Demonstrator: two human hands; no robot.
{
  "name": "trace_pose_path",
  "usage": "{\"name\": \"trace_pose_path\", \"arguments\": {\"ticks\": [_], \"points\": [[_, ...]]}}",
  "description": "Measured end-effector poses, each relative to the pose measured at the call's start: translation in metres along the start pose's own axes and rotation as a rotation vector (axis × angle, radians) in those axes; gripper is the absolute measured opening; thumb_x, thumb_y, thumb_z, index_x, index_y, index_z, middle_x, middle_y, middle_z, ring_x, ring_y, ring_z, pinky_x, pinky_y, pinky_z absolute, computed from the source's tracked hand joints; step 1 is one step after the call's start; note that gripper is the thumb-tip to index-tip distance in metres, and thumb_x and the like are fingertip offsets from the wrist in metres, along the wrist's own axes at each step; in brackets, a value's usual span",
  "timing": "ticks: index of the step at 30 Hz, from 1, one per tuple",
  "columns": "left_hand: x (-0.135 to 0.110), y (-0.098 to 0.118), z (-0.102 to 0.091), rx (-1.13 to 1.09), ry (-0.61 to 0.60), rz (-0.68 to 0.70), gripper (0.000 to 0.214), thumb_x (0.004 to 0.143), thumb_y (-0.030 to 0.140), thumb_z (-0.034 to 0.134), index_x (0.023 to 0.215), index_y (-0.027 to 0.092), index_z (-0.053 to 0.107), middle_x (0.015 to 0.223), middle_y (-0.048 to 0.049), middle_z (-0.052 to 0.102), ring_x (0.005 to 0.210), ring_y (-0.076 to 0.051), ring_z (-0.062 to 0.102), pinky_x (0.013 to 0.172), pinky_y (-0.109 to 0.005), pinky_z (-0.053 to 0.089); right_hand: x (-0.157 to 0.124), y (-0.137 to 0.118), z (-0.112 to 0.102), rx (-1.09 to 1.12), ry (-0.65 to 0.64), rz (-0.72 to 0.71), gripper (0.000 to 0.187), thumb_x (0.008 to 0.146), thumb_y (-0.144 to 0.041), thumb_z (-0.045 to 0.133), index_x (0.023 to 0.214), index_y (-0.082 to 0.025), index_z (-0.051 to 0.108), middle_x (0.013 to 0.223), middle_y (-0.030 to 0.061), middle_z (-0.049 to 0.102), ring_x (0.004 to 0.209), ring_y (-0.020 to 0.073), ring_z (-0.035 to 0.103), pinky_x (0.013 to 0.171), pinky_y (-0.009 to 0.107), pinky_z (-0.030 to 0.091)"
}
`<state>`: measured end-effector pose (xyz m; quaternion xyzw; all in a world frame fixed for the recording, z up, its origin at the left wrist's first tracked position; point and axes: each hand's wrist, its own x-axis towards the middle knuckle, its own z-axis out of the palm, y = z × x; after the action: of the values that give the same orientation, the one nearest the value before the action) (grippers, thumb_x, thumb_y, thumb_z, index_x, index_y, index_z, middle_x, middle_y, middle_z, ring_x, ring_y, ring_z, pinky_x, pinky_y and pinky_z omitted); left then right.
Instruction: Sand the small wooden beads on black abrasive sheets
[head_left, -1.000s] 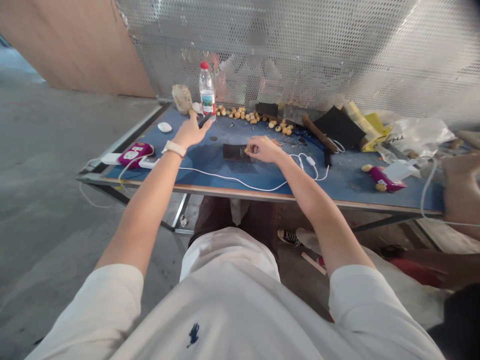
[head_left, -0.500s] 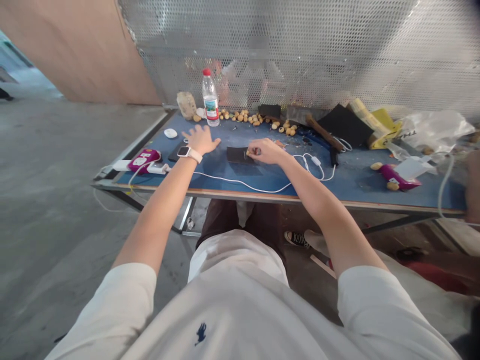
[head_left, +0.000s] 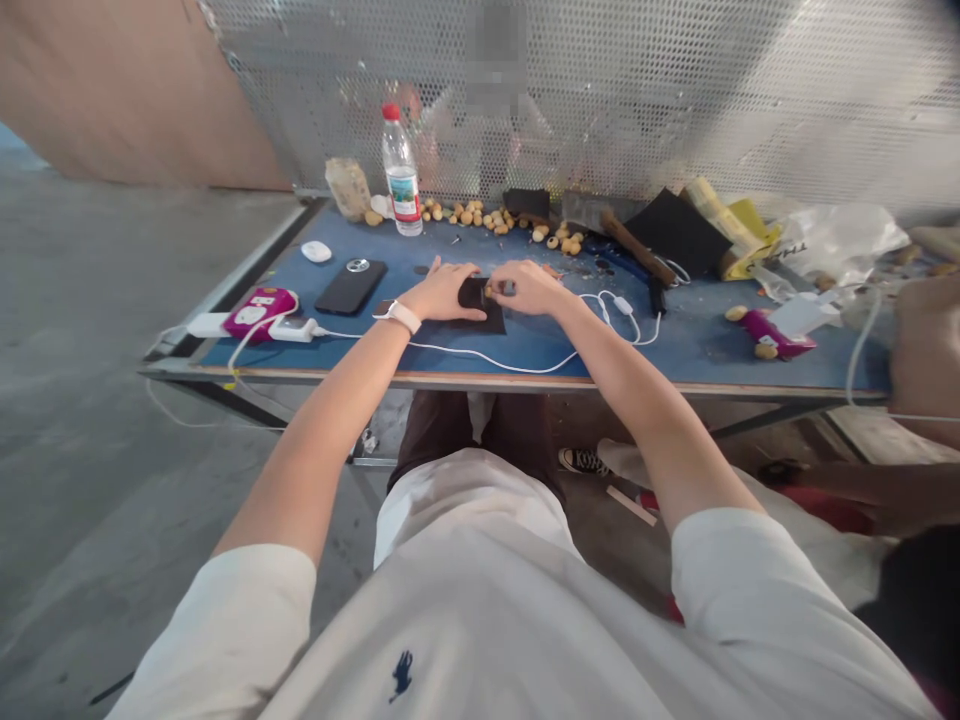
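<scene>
My left hand [head_left: 444, 294] lies over the left part of a dark, flat sheet that looks like sandpaper [head_left: 491, 322], with thumb and fingers spread. Just to its right, my right hand [head_left: 531, 288] pinches a small tan round piece [head_left: 490, 291] above or against the same sheet; I cannot tell if they touch. A watch with a pale band [head_left: 403, 316] is on my left wrist. Left of that hand lies a black phone [head_left: 351, 286], and a white cable [head_left: 480, 354] runs in front of both hands.
Along the mesh panel [head_left: 600, 120] stand a water bottle [head_left: 403, 180] and several tan round pieces [head_left: 480, 216]. A hammer-like wooden handle [head_left: 637, 248], black sheets [head_left: 679, 232] and a plastic bag [head_left: 840, 240] lie right. A purple power strip [head_left: 261, 314] sits left. Another person's arm [head_left: 926, 350] shows far right.
My left hand has moved right, from beside the phone onto the dark sheet, uncovering the phone. My right hand still pinches the tan piece. The view has shifted slightly.
</scene>
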<state>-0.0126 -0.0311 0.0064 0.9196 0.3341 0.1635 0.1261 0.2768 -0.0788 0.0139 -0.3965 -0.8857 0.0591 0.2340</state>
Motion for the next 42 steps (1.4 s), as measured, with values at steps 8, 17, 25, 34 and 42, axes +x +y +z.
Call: {"name": "trace_pose_path", "arguments": {"ticks": [8, 17, 25, 34, 42], "points": [[0.0, 0.017, 0.002, -0.012, -0.036, 0.005, 0.114, 0.091, 0.088, 0.097, 0.179, 0.022, 0.068, 0.184, -0.0277, 0.075, 0.179, -0.059, 0.063, 0.16, -0.083, 0.024, 0.001, 0.003, -0.001, 0.08, 0.065, -0.037, 0.02, 0.087, -0.031, 0.076, 0.087, -0.032, 0.056, 0.104, 0.0114, 0.085, 0.11, 0.0392, 0.071, 0.112, 0.056, 0.059], [0.004, 0.012, 0.011, 0.006, -0.023, 0.004, 0.111, 0.093, 0.091, 0.092, 0.177, 0.022, 0.07, 0.183, -0.0284, 0.074, 0.176, -0.057, 0.064, 0.158, -0.082, 0.031, 0.0, -0.001, -0.01, 0.101, 0.055, 0.006, 0.019, 0.084, -0.029, 0.071, 0.081, -0.03, 0.053, 0.088, 0.0075, 0.073, 0.093, 0.0325, 0.065, 0.1, 0.05, 0.055], [0.003, 0.01, 0.013, 0.027, 0.026, -0.001, 0.107, 0.094, 0.089, 0.091, 0.175, 0.022, 0.072, 0.183, -0.0258, 0.074, 0.176, -0.055, 0.065, 0.157, -0.075, 0.034, -0.029, 0.004, -0.078, 0.505, -0.401, 0.24, 0.036, 0.089, -0.058, 0.097, 0.098, -0.026, 0.084, 0.079, 0.0006, 0.078, 0.062, 0.0181, 0.057, 0.062, 0.036, 0.045], [0.003, 0.008, 0.013, -0.017, 0.03, -0.004, 0.108, 0.09, 0.092, 0.094, 0.172, 0.024, 0.073, 0.182, -0.0254, 0.074, 0.174, -0.057, 0.064, 0.158, -0.082, 0.028, -0.053, -0.036, -0.087, 0.457, -0.736, 0.308, 0.06, 0.073, -0.073, 0.122, 0.099, -0.026, 0.094, 0.07, -0.0019, 0.078, 0.058, 0.016, 0.066, 0.057, 0.032, 0.051], [-0.002, 0.022, 0.011, 0.111, 0.125, 0.05, 0.101, 0.097, 0.087, 0.094, 0.175, 0.024, 0.077, 0.18, -0.0237, 0.075, 0.186, -0.06, 0.05, 0.163, -0.09, 0.014, -0.048, -0.018, -0.071, 0.515, -0.494, 0.275, 0.052, 0.074, -0.06, 0.12, 0.097, -0.027, 0.088, 0.084, 0.0001, 0.085, 0.069, 0.0182, 0.072, 0.06, 0.032, 0.056]]}}
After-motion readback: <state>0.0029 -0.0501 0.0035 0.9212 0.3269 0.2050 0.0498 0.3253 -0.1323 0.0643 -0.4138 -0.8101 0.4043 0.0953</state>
